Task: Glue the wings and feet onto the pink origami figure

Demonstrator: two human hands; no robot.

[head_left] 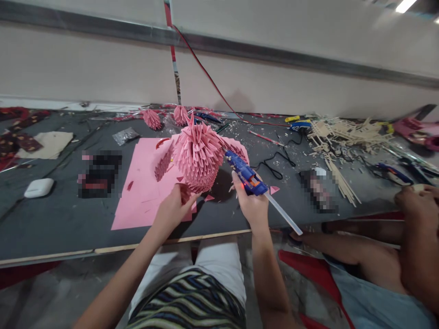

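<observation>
A pink folded-paper figure (199, 157), built of many pointed pieces, stands near the table's front. My left hand (178, 203) has its fingers closed at the figure's lower edge, steadying or gripping its base. Wrapped in my right hand (252, 201) is a blue glue gun (245, 172), its nozzle pointing at the figure's upper right side. A long clear glue stick (284, 214) sticks out of the gun's back, and a small red light glows on it. Sheets of pink paper (133, 192) lie under and left of the figure. Small pink paper triangles (209, 198) lie close by.
Two smaller pink paper pieces (152, 119) sit behind. A white earbud case (39, 188) and a blurred dark object (101, 173) lie left. To the right are a black cord (274, 170), piled wooden sticks (350, 135) and another person's hands (418, 201).
</observation>
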